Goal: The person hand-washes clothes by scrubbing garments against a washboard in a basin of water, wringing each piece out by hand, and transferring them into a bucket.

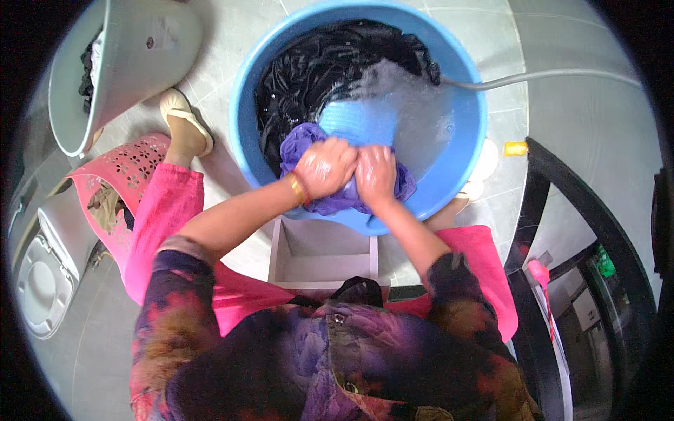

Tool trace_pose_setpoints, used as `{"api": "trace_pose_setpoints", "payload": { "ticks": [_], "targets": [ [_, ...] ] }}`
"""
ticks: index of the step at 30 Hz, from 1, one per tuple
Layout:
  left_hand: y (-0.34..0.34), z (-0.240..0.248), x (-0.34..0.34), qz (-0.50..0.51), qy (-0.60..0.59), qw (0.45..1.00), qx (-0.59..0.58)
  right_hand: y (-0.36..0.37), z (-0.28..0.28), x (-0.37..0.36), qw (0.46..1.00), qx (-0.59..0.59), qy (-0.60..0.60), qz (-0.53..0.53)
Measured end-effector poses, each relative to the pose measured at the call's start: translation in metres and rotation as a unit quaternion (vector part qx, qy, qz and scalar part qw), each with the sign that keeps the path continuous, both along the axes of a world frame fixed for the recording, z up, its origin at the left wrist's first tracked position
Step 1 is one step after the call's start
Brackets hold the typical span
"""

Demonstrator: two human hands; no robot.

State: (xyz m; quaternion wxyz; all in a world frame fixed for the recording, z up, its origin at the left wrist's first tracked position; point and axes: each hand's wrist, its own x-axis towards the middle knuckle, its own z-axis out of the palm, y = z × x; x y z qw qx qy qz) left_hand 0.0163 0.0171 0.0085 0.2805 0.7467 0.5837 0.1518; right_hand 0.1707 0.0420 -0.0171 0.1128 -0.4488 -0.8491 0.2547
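Both of my wet hands are closed on a bunched purple cloth (300,140) at the near side of a big round blue tub (242,133). My left hand (324,167) grips it on the left, with a gold-coloured band at the wrist. Right beside it, my right hand (375,172) grips the same cloth, its fingers curled. Under the cloth, a light blue ridged washboard (358,123) slopes down into the water. Black fabric (330,59) lies soaked in the left and far parts of the tub. The cloth's underside is hidden.
A grey hose (540,76) runs over the tub's right rim into cloudy water. At left stand a pale bin (151,63) with clothes, a pink perforated basket (130,165) holding garments, and a toilet (49,281). A dark-framed doorway (590,203) is at right. A small open grey box (323,266) sits below the tub.
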Motion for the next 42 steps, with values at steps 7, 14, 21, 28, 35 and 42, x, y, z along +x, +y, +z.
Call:
{"api": "trace_pose_setpoints", "payload": {
  "ticks": [7, 14, 21, 28, 35, 42],
  "targets": [
    [0.074, -0.047, 0.006, 0.148, 0.116, 0.98, -0.066, 0.08, -0.04, -0.032, 0.994, 0.024, -0.084, -0.072],
    [0.036, -0.029, 0.003, 0.09, 0.039, 0.988, -0.117, 0.036, -0.015, -0.024, 0.994, -0.057, -0.084, -0.044],
    [0.046, -0.042, -0.04, 0.339, -0.458, 0.773, -0.279, 0.015, -0.019, 0.045, 0.896, -0.146, 0.018, -0.418],
    [0.042, 0.074, 0.0, 0.246, -0.879, 0.277, -0.301, -0.001, -0.036, 0.053, 0.586, -0.514, 0.298, -0.551],
    [0.02, 0.098, -0.021, 0.27, -0.616, 0.706, -0.221, 0.063, 0.052, 0.038, 0.687, -0.532, 0.441, -0.224],
    [0.04, -0.003, -0.05, 0.133, -0.101, 0.978, -0.126, 0.065, 0.019, -0.013, 0.885, -0.339, 0.226, -0.226]
  ]
}}
